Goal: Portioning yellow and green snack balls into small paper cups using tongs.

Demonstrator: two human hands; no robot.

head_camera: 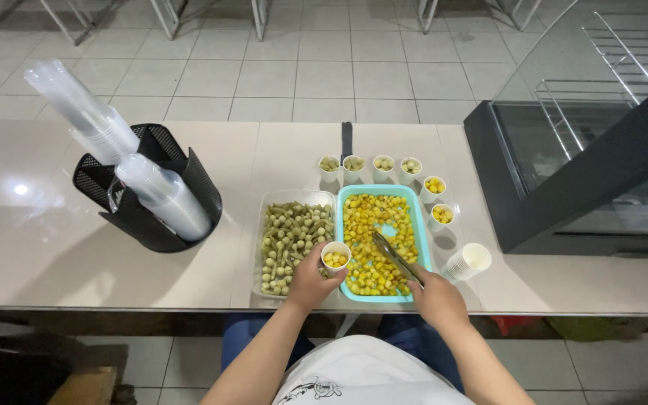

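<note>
A floor of pale square tiles [324, 67] is seen beyond the counter, with the metal legs of furniture [260, 15] standing along its far edge. A long, glossy beige counter [31, 247] runs across the view, and window light is mirrored on its left part. At the right end a glass display case [564, 150] with a black frame is set, and wire racks are seen inside it. On the left a black mesh holder [151, 202] is placed, in which two tilted stacks of clear plastic cups [84, 112] are kept.

Near the front edge two trays lie side by side and touching: a clear tray [294, 244] filled with green pieces and a turquoise tray [380, 240] filled with yellow pieces. Behind them four small paper cups of green pieces [369, 166] are lined up, and to the right of the turquoise tray two cups of yellow pieces [436, 199] are set. A short stack of empty paper cups [468, 261] lies tilted just beside the turquoise tray's right edge.

A small paper cup [335, 255] partly filled with yellow pieces is gripped by the left hand [310, 281], held where the two trays meet. Metal tongs [393, 255] are clasped by the right hand [436, 296], with their tips lowered among the yellow pieces in the turquoise tray.
</note>
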